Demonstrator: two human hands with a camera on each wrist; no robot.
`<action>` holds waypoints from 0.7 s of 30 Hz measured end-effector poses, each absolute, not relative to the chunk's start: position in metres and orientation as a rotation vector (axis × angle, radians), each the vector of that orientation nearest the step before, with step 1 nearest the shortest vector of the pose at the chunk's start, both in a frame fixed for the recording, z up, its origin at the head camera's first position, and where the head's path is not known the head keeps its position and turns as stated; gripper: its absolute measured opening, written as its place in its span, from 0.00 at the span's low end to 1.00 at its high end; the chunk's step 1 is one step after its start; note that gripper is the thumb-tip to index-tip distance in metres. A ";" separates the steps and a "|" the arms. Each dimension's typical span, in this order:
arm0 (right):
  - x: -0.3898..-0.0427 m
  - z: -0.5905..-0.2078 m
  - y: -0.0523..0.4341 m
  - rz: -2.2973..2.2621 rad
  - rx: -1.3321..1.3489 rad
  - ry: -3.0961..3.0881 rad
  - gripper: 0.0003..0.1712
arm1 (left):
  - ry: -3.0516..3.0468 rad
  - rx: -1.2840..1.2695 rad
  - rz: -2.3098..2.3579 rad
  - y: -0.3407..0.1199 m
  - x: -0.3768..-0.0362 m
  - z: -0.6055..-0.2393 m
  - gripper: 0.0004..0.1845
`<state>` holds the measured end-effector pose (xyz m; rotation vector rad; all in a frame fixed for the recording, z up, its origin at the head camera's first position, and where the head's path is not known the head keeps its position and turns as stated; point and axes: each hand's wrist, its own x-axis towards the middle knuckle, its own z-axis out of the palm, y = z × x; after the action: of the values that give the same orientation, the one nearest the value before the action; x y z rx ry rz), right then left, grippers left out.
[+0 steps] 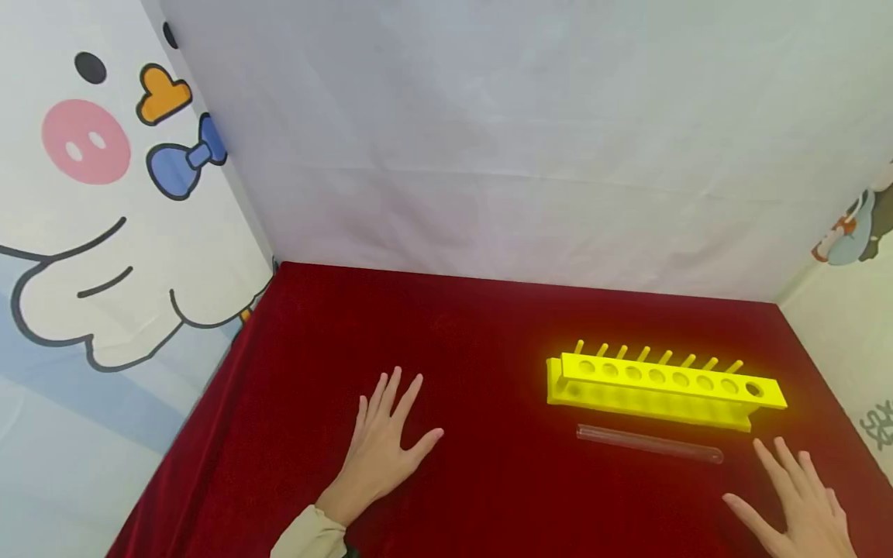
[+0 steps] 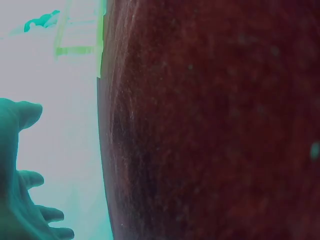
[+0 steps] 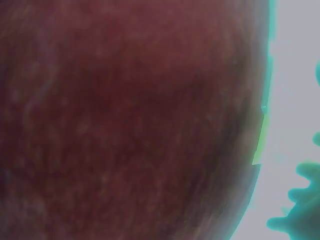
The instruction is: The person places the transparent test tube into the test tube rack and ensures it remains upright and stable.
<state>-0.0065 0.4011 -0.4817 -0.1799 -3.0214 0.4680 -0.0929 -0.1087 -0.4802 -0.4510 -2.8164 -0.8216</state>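
A yellow test tube rack [image 1: 670, 376], with a row of round holes and a row of upright pegs behind them, stands on the right half of the table. In front of it lies a clear glass test tube [image 1: 649, 444] on its side. My left hand [image 1: 384, 446] is over the left-centre of the cloth, fingers spread, holding nothing. At the lower right my right hand [image 1: 802, 504] is spread near the tube's rounded end, apart from it and holding nothing. Both wrist views show mostly red cloth, with parts of the left hand [image 2: 20, 200] and right hand [image 3: 305, 210] at the edges.
Dark red cloth [image 1: 488, 496] covers the table. A white fabric wall [image 1: 530, 139] rises behind its far edge. On the left hangs a curtain [image 1: 139, 232] with a cartoon figure, and a pale printed wall [image 1: 851, 325] bounds the right side.
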 end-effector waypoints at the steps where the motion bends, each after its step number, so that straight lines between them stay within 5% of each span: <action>1: -0.005 -0.481 0.399 0.477 -0.185 -3.018 0.53 | -2.813 -0.444 -0.859 -0.110 -0.092 -0.480 0.42; 21: 0.028 -0.453 0.354 0.668 -0.209 -2.795 0.40 | -2.609 -0.470 -1.496 -0.100 -0.094 -0.484 0.34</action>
<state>0.0279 0.3536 -0.4532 -0.2094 -2.7951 0.6683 -0.0936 -0.0997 -0.4837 -0.4700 -2.6091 -1.4963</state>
